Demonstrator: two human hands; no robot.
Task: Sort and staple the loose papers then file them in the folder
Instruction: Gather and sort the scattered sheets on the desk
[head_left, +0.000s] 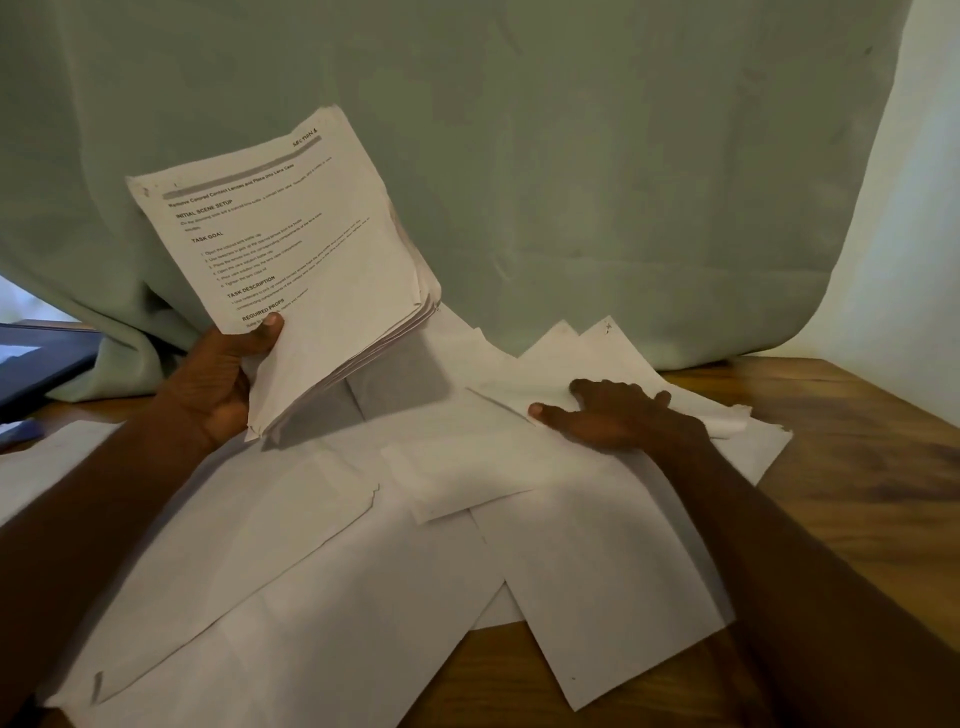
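Left grip (228, 374) around paper stack (291, 260), right grip (613, 415) flat, released on loose sheets (571, 545); curtain (571, 156) behind.

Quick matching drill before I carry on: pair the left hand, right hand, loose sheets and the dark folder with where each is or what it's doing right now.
Things:
1. left hand
2. right hand
3. loose sheets
4. dark folder

States:
A. lies at the far left edge, beside the green cloth
B. grips a raised stack of papers, printed side up
C. spread overlapping across the wooden table
D. rests on sheets lying on the table

Pairs: 1-B, 2-D, 3-C, 4-A
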